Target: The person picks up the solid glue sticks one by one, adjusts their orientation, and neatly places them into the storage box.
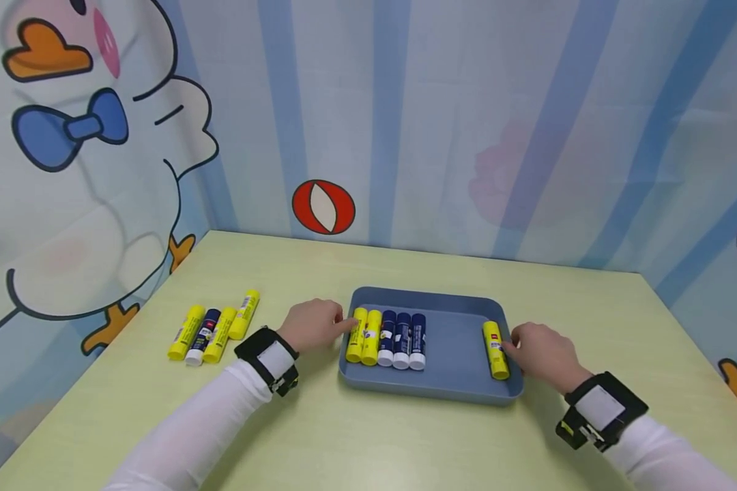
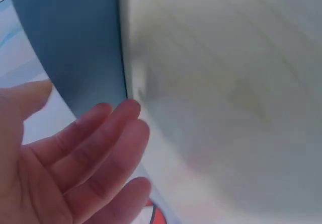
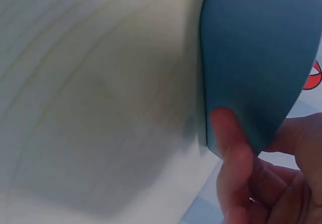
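1. The grey-blue tray (image 1: 454, 348) was seen on the table (image 1: 374, 443), between the hands; five glue sticks (image 1: 386, 337) and a lone yellow stick (image 1: 495, 349) were held in it.
2. Its right wall was pinched by the right hand (image 1: 543, 354); the left hand (image 1: 310, 327) was held loosely at the left wall, thumb and fingers parted.
3. It was judged light, stiff and smooth, best held by both end walls and kept level, since the sticks could roll.
4. Its long axis was laid left to right, the sticks' across it.
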`<act>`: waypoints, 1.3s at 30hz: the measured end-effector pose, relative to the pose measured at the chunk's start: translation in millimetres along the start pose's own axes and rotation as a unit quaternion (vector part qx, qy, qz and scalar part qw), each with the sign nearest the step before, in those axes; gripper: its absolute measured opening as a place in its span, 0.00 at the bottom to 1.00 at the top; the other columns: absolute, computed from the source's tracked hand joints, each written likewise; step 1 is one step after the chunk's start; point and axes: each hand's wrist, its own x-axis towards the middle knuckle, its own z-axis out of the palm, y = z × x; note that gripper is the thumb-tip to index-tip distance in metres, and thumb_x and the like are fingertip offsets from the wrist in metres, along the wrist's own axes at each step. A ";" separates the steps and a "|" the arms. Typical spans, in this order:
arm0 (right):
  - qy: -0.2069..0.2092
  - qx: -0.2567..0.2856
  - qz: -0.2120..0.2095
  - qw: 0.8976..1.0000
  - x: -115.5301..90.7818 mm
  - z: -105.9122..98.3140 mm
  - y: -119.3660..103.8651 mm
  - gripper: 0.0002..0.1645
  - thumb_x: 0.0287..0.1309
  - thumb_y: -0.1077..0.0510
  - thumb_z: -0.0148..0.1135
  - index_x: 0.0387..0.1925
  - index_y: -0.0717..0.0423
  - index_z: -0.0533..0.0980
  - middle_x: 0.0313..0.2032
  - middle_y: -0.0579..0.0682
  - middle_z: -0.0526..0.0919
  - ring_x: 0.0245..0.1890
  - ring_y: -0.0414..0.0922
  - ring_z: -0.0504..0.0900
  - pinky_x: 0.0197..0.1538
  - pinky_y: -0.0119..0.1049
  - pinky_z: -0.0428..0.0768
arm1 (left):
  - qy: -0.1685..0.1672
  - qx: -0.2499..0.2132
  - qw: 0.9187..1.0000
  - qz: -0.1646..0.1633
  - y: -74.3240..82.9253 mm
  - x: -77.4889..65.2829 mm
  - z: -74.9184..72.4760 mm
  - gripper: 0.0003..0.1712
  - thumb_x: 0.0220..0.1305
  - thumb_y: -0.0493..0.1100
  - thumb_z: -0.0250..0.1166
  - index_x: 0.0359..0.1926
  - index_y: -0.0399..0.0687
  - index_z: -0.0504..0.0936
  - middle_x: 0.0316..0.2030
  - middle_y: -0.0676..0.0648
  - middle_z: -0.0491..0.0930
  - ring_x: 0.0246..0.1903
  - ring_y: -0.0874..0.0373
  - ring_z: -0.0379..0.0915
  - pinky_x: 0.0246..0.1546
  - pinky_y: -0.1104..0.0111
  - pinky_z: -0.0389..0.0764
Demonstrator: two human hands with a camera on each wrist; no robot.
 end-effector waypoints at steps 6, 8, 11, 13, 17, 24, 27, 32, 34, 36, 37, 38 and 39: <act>-0.015 0.068 -0.010 0.998 0.8 -0.5 -1.4 0.11 0.64 0.63 0.58 0.28 0.68 0.76 0.14 0.48 0.73 0.12 0.41 0.73 0.19 0.34 0.72 | 0.085 0.076 0.993 0.015 -24.9 -14.8 -10.6 0.21 0.64 0.58 0.62 0.33 0.44 0.79 0.15 0.51 0.70 0.16 0.58 0.66 0.18 0.69 0.66; -0.019 0.079 -0.008 0.997 1.2 -0.9 -2.2 0.11 0.65 0.64 0.57 0.29 0.69 0.76 0.13 0.48 0.74 0.11 0.41 0.73 0.19 0.34 0.72 | 0.128 0.101 0.986 0.019 -36.5 -20.6 -15.7 0.21 0.63 0.57 0.65 0.35 0.42 0.79 0.17 0.50 0.71 0.17 0.57 0.67 0.16 0.68 0.67; -0.025 0.084 -0.003 0.996 2.1 -1.7 -3.1 0.11 0.65 0.64 0.57 0.30 0.70 0.76 0.14 0.49 0.74 0.11 0.41 0.73 0.19 0.34 0.73 | 0.182 0.122 0.976 0.011 -56.2 -27.5 -25.7 0.22 0.60 0.55 0.68 0.37 0.38 0.78 0.23 0.46 0.75 0.23 0.51 0.71 0.18 0.63 0.72; -0.029 0.087 0.002 0.996 2.8 -1.5 -3.4 0.11 0.65 0.64 0.56 0.31 0.70 0.76 0.16 0.50 0.75 0.12 0.41 0.74 0.19 0.34 0.74 | 0.197 0.122 0.973 -0.014 -71.0 -30.4 -33.8 0.24 0.60 0.54 0.68 0.40 0.35 0.77 0.29 0.41 0.77 0.29 0.46 0.74 0.21 0.58 0.76; -0.033 0.094 0.011 0.995 3.3 -0.7 -3.7 0.11 0.66 0.64 0.56 0.33 0.72 0.76 0.20 0.51 0.76 0.13 0.41 0.75 0.20 0.34 0.76 | 0.158 0.080 0.979 -0.105 -99.8 -34.5 -49.2 0.32 0.62 0.57 0.64 0.47 0.28 0.73 0.38 0.32 0.77 0.37 0.37 0.74 0.30 0.50 0.78; -0.030 0.097 0.001 0.995 3.2 0.4 -3.5 0.11 0.66 0.65 0.56 0.32 0.72 0.76 0.19 0.50 0.76 0.11 0.41 0.74 0.19 0.34 0.76 | 0.050 -0.001 0.978 -0.204 -126.8 -42.8 -61.5 0.42 0.62 0.64 0.58 0.53 0.26 0.69 0.39 0.32 0.77 0.31 0.43 0.73 0.30 0.55 0.73; -0.026 0.090 -0.005 0.996 3.3 0.7 -2.7 0.11 0.66 0.65 0.56 0.31 0.71 0.75 0.17 0.50 0.75 0.11 0.40 0.73 0.19 0.34 0.75 | 0.032 -0.003 0.977 -0.209 -127.2 -42.3 -59.9 0.39 0.61 0.64 0.59 0.49 0.28 0.72 0.36 0.35 0.77 0.31 0.45 0.72 0.30 0.57 0.71; -0.030 0.088 0.004 0.996 3.2 1.9 -2.4 0.11 0.66 0.64 0.56 0.31 0.70 0.75 0.18 0.50 0.75 0.11 0.41 0.73 0.19 0.34 0.75 | 0.009 0.010 0.974 -0.226 -124.0 -34.7 -52.4 0.32 0.61 0.63 0.60 0.37 0.34 0.75 0.25 0.42 0.73 0.27 0.49 0.71 0.27 0.62 0.68; -0.033 0.089 0.007 0.995 3.1 2.7 -2.2 0.11 0.66 0.64 0.56 0.32 0.70 0.75 0.18 0.50 0.75 0.12 0.41 0.73 0.19 0.34 0.75 | 0.003 0.017 0.972 -0.235 -123.2 -30.2 -49.1 0.30 0.62 0.62 0.61 0.35 0.35 0.74 0.24 0.43 0.72 0.26 0.50 0.71 0.26 0.63 0.68; -0.034 0.090 0.007 0.995 3.0 3.4 -1.9 0.11 0.66 0.64 0.56 0.32 0.70 0.75 0.18 0.50 0.75 0.12 0.41 0.74 0.19 0.34 0.75 | -0.001 0.028 0.970 -0.241 -121.6 -26.2 -47.0 0.28 0.62 0.60 0.62 0.35 0.35 0.74 0.25 0.42 0.72 0.26 0.49 0.71 0.27 0.63 0.68; -0.033 0.089 0.005 0.995 3.1 3.7 -1.6 0.11 0.66 0.64 0.56 0.32 0.70 0.75 0.18 0.50 0.75 0.12 0.41 0.74 0.19 0.34 0.75 | -0.003 0.035 0.970 -0.242 -120.2 -24.7 -46.4 0.27 0.61 0.59 0.62 0.36 0.35 0.74 0.25 0.42 0.73 0.27 0.49 0.71 0.28 0.63 0.69; -0.033 0.089 0.004 0.995 3.1 3.8 -1.4 0.11 0.66 0.64 0.56 0.31 0.70 0.75 0.18 0.50 0.75 0.12 0.41 0.74 0.19 0.34 0.75 | -0.004 0.042 0.969 -0.242 -118.9 -23.2 -45.9 0.26 0.61 0.57 0.63 0.36 0.34 0.74 0.26 0.41 0.74 0.28 0.48 0.71 0.28 0.62 0.69; -0.033 0.089 0.003 0.995 3.0 3.9 -1.3 0.11 0.66 0.64 0.56 0.31 0.70 0.75 0.19 0.50 0.75 0.12 0.41 0.74 0.19 0.34 0.75 | -0.005 0.049 0.969 -0.242 -117.3 -21.8 -46.0 0.25 0.61 0.56 0.63 0.36 0.34 0.75 0.27 0.41 0.74 0.28 0.48 0.71 0.29 0.62 0.70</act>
